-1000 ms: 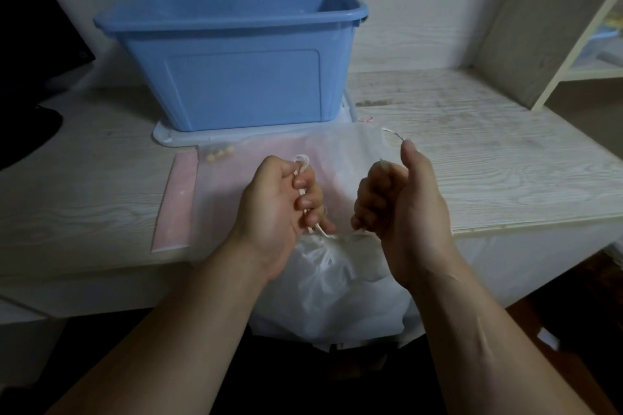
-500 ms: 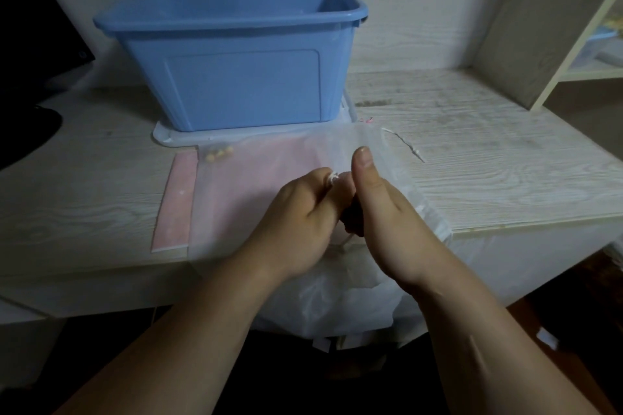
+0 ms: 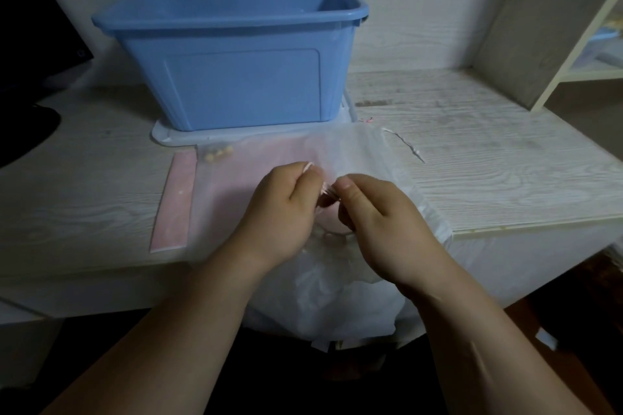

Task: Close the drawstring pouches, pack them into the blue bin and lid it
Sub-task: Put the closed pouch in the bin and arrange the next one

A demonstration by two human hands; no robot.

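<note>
Our left hand (image 3: 283, 209) and right hand (image 3: 381, 216) meet above the bench (image 3: 488, 162) edge, the fingers of both curled, pinching the white drawstring (image 3: 308, 165) of a translucent pouch (image 3: 337, 296) that hangs below that edge. Behind, the open blue bin (image 3: 236, 84) stands on its lid (image 3: 161, 135); a flat pouch (image 3: 364, 152) lies just before it.

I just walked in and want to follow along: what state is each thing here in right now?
blue bin: upright, uncovered.
lid: flat on the table, under the bin.
left hand: pinching the cord.
right hand: pinching the cord.
held pouch: hanging over the table edge.
flat pouch: lying flat on the table.
</note>
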